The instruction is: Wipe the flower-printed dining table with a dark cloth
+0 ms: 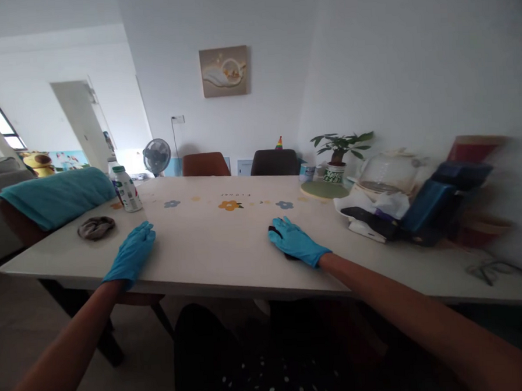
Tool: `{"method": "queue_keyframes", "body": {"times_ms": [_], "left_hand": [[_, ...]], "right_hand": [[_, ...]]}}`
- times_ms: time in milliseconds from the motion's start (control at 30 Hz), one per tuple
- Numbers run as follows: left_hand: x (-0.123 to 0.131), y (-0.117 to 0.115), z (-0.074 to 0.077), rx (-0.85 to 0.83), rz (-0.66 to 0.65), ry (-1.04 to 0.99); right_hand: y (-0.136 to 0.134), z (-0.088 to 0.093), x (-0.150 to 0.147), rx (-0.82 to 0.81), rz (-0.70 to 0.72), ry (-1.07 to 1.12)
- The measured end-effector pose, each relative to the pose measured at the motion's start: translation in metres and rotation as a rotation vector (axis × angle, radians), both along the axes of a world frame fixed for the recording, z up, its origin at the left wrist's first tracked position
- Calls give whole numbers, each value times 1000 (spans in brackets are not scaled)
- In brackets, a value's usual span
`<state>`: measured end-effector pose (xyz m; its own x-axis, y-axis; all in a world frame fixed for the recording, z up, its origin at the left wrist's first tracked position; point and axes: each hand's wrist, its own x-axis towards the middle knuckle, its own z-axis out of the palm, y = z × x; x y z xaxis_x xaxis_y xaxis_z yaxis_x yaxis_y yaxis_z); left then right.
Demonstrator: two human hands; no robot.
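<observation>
Both my hands wear blue gloves and rest on a white table (pixel 211 245) printed with small flowers. My left hand (pixel 132 252) lies flat near the front left edge, fingers stretched out, holding nothing. My right hand (pixel 295 240) lies palm down over a small black object (pixel 273 230) that peeks out under its fingers; I cannot tell whether it grips the object. A crumpled grey cloth (pixel 96 227) lies a little to the left of my left hand. A white bottle with a green cap (pixel 126 189) stands behind the cloth.
At the right sit a glass-lidded appliance (pixel 389 174), dark blue boxes (pixel 436 201), a potted plant (pixel 340 156) and a green mat (pixel 319 189). A teal towel (pixel 57 197) hangs over a chair at left. Two chairs and a fan (pixel 157 156) stand behind the table.
</observation>
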<state>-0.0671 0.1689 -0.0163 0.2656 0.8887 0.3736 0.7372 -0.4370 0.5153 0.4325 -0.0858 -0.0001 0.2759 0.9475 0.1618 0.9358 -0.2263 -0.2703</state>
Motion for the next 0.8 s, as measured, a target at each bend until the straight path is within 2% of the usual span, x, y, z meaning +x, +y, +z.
{"method": "queue_keyframes", "body": {"times_ms": [333, 433, 533, 667, 800], "left_hand": [[0, 7, -13, 90, 74, -27], [-1, 7, -16, 120, 77, -20], [-5, 9, -16, 130, 59, 5], [-17, 16, -22, 150, -11, 73], [-33, 30, -34, 265, -70, 228]], "right_hand": [[125, 17, -189, 7, 261, 56], [160, 21, -245, 20, 330, -13], [183, 25, -290, 22, 375, -77], [192, 23, -317, 53, 443, -185], [179, 15, -302, 135, 506, -178]]}}
